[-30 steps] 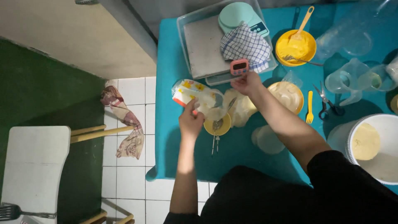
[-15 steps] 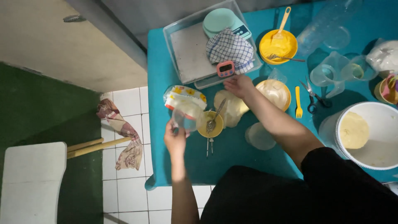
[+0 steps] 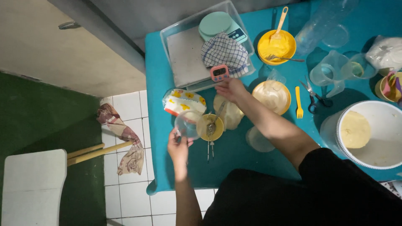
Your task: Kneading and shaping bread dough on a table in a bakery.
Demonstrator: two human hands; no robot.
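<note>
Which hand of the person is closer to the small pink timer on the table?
Right. The right hand lies just below the pink timer, almost touching it. The left hand is much lower and further left, holding a clear plastic lid beside the small yellow bowl.

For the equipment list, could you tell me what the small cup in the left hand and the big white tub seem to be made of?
The cup in the left hand looks like thin clear plastic: the teal table shows through it. The tub looks like opaque white plastic with a smooth, matte wall, though enamel cannot be ruled out.
</note>
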